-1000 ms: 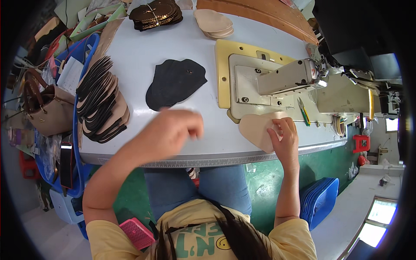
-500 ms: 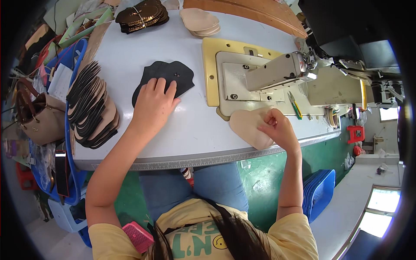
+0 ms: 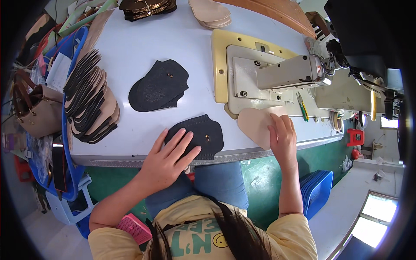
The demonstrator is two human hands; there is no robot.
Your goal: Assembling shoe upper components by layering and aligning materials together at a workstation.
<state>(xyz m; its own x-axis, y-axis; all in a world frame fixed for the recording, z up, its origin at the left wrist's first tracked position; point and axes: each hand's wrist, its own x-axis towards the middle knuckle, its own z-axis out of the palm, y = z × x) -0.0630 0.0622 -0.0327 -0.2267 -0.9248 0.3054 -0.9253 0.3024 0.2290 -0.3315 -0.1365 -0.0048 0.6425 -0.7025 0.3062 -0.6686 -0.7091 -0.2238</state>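
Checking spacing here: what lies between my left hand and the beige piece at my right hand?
The head view shows a black piece partly under your left hand, then bare white tabletop before the beige piece.

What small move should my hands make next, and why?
I'd probably slide the nearer black cut piece rightward with your left hand, toward the beige cut piece. Your left fingers lie on the black one at the table's front edge, your right hand holds the beige one beside the sewing machine, and the two pieces are apart.
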